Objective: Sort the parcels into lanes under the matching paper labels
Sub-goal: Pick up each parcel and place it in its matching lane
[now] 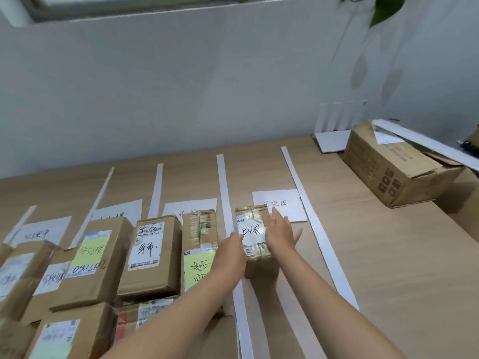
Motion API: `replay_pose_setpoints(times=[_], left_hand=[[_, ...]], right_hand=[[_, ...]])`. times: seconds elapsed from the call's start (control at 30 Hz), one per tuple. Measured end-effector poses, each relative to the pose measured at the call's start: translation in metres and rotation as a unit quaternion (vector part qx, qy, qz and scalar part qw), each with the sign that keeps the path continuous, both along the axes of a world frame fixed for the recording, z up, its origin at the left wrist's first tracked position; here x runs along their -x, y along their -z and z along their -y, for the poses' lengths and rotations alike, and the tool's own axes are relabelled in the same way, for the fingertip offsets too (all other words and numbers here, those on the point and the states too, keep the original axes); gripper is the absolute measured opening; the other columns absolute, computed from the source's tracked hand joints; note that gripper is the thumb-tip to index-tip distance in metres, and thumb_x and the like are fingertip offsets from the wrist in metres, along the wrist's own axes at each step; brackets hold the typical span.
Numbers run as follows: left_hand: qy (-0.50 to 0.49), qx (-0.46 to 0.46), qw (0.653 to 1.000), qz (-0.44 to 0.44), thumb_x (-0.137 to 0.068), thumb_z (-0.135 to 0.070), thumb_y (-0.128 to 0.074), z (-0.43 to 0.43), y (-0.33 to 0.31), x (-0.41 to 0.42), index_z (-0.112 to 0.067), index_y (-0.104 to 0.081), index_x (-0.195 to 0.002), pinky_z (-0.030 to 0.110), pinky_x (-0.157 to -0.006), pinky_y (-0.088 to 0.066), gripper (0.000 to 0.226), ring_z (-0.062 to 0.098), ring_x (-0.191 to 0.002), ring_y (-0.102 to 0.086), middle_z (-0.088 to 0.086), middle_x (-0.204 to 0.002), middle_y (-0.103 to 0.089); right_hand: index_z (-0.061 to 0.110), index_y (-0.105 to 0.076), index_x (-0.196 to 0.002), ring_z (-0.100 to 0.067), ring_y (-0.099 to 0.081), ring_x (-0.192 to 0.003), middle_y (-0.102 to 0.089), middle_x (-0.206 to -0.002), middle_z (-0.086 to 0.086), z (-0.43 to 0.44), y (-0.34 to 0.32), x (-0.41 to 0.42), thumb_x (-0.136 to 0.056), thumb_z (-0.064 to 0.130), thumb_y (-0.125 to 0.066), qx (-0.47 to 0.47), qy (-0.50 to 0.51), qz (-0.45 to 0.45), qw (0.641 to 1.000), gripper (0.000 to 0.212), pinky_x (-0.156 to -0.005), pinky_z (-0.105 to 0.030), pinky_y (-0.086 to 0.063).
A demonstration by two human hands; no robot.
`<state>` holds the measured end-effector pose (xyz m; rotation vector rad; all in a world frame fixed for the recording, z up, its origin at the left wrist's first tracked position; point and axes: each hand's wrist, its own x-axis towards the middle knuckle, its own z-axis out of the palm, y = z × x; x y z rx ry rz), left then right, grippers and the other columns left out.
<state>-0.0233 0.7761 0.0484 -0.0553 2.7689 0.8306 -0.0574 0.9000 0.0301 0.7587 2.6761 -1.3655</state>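
Note:
A small taped cardboard parcel (252, 229) with a round white handwritten sticker stands in the rightmost lane, just below a white paper label (287, 203). My left hand (230, 251) grips its left side, thumb on top by the sticker. My right hand (281, 230) lies flat against its right side with straight fingers. Other parcels fill the lanes to the left: a tall one with a yellow note (198, 244), one with white labels (151, 255), one with a yellow-green note (96, 257). White paper strips (223, 193) mark the lanes.
A large open cardboard box (394, 164) sits at the back right of the wooden table (388, 255). More parcels (64, 332) crowd the near left. A white rack (334, 130) stands by the wall. Plant leaves (383, 9) hang top right.

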Motion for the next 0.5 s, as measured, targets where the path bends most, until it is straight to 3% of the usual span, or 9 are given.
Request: replay_pose_setpoints(times=[0.07,0.13,0.27,0.37,0.43,0.5], left_hand=[[0.005,-0.021,0.999,-0.044,-0.102,-0.013,-0.032,0.016,-0.029,-0.009,-0.01,-0.056,-0.105,0.041,-0.077,-0.051,0.025,0.029,-0.091,-0.063,0.01,-0.098,-0.064],[-0.001,-0.036,0.995,-0.088,-0.105,-0.021,-0.028,0.041,-0.064,-0.019,-0.009,-0.056,-0.092,0.045,-0.078,-0.051,0.033,0.032,-0.085,-0.061,0.011,-0.088,-0.064],[-0.024,-0.033,0.98,-0.192,-0.106,-0.031,-0.027,0.125,-0.139,-0.053,-0.016,-0.052,-0.086,0.043,-0.078,-0.05,0.034,0.025,-0.081,-0.056,0.0,-0.083,-0.057],[-0.039,-0.046,0.954,-0.295,-0.106,-0.025,-0.033,0.21,-0.197,-0.087,-0.012,-0.058,-0.119,0.041,-0.101,-0.043,0.031,0.025,-0.117,-0.055,0.004,-0.121,-0.06],[-0.06,-0.017,0.935,-0.349,-0.106,-0.02,-0.036,0.272,-0.232,-0.115,-0.006,-0.051,-0.138,0.037,-0.118,-0.026,0.038,0.025,-0.143,-0.035,0.014,-0.149,-0.046],[-0.092,0.032,0.907,-0.41,-0.106,-0.02,-0.036,0.334,-0.27,-0.148,-0.007,-0.044,-0.146,0.034,-0.12,-0.016,0.043,0.023,-0.15,-0.022,0.012,-0.158,-0.034]], right_hand=[[0.025,-0.037,-0.151,-0.013,-0.015,-0.153,-0.05,-0.149,0.004,0.015,-0.03,-0.007,-0.108,0.025,-0.019,-0.031,-0.034,-0.036,0.998,0.047,-0.12,-0.048,0.014],[0.023,-0.037,-0.152,-0.014,-0.012,-0.154,-0.052,-0.146,0.002,0.04,-0.065,-0.02,-0.107,0.02,-0.02,-0.036,-0.069,-0.074,0.994,0.048,-0.12,-0.048,0.016],[0.02,-0.03,-0.156,-0.011,-0.007,-0.154,-0.032,-0.16,0.006,0.121,-0.143,-0.059,-0.107,0.022,-0.027,-0.06,-0.149,-0.173,0.972,0.049,-0.121,-0.045,0.016],[0.016,-0.023,-0.158,-0.013,-0.007,-0.154,-0.025,-0.164,0.002,0.208,-0.207,-0.091,-0.106,0.023,-0.033,-0.103,-0.21,-0.269,0.934,0.053,-0.122,-0.043,0.01],[0.014,-0.019,-0.158,-0.015,-0.007,-0.154,-0.02,-0.165,0.0,0.269,-0.251,-0.114,-0.106,0.022,-0.036,-0.133,-0.241,-0.328,0.904,0.056,-0.123,-0.041,0.006],[0.014,-0.016,-0.159,-0.015,-0.005,-0.154,-0.015,-0.166,-0.001,0.331,-0.292,-0.139,-0.105,0.021,-0.037,-0.14,-0.268,-0.384,0.873,0.058,-0.124,-0.04,0.006]])
